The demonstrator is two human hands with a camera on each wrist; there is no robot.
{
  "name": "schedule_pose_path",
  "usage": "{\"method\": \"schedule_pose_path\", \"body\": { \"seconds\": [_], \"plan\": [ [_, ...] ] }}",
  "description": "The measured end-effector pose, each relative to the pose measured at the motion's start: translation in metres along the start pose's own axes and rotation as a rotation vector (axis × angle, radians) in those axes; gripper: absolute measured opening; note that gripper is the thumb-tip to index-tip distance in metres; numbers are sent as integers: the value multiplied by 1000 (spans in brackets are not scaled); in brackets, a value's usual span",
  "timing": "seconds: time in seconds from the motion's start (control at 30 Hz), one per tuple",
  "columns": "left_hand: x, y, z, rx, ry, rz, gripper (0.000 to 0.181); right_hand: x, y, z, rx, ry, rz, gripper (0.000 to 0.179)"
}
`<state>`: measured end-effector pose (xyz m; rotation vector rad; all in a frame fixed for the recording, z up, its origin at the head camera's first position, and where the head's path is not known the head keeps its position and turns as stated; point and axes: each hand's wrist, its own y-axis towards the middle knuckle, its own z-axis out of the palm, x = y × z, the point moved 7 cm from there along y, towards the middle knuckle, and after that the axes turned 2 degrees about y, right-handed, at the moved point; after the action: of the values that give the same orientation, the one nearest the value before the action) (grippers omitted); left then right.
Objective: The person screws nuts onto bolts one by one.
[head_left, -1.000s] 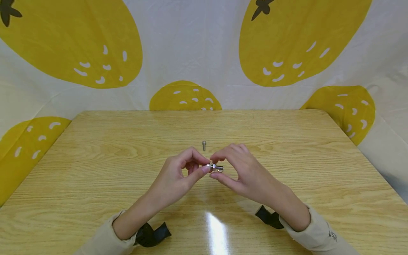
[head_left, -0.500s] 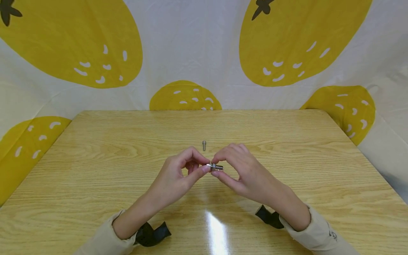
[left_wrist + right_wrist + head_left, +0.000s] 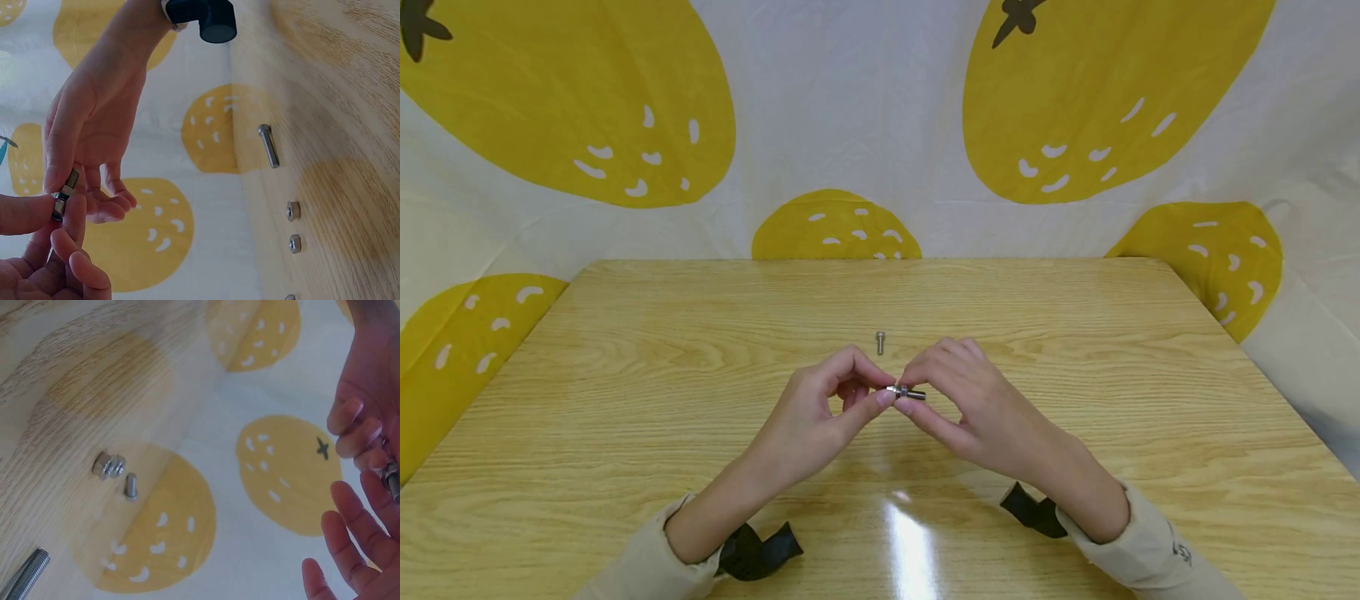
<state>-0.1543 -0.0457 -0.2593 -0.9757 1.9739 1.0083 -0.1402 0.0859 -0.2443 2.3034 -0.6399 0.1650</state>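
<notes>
A wood-grain table (image 3: 647, 400) fills the lower part of the head view, with a bright patch of reflected light at its near side. Nearest are two pale sleeves (image 3: 1157, 554), and black wrist pieces (image 3: 752, 554) show just past the cuffs, presumably the camera mounts; the lower frame edge cuts off both forearms.

Beyond them the two hands meet over the middle of the table, held above it. The left hand (image 3: 820, 417) pinches the head end of a metal bolt (image 3: 917, 395) between thumb and forefinger, likely to steady it, so that the threaded end points toward the person's right. The right hand (image 3: 970, 400) has thumb and forefinger about the nut (image 3: 904, 390) around the shaft, apparently pinching it; held this way, the thread end stays free. Fingertips cover the bolt's head, and how firmly each finger presses I cannot tell.

Past the hands, a small screw (image 3: 880, 342) lies on the table. The left wrist view adds loose nuts (image 3: 292, 210) in a row, perhaps set within easy reach; another piece is cropped at the bottom. A thick threaded rod (image 3: 28, 572) is cut off in the right wrist view, its other end unseen.

Farthest, a white cloth (image 3: 850, 100) with yellow fruit-like shapes hangs behind, running out of frame.
</notes>
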Motion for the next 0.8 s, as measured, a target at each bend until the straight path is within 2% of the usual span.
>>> {"method": "schedule_pose_path", "body": {
  "seconds": [0.23, 0.47, 0.8],
  "plan": [
    [0, 0, 1, 8, -5, -5, 8, -1, 0, 0, -7, -31, 8, 39],
    [0, 0, 0, 6, -15, -14, 8, -4, -1, 0, 37, -11, 70, 32],
    [-1, 0, 0, 2, -11, -5, 9, 2, 0, -4, -43, -11, -40, 22]
  ]
}}
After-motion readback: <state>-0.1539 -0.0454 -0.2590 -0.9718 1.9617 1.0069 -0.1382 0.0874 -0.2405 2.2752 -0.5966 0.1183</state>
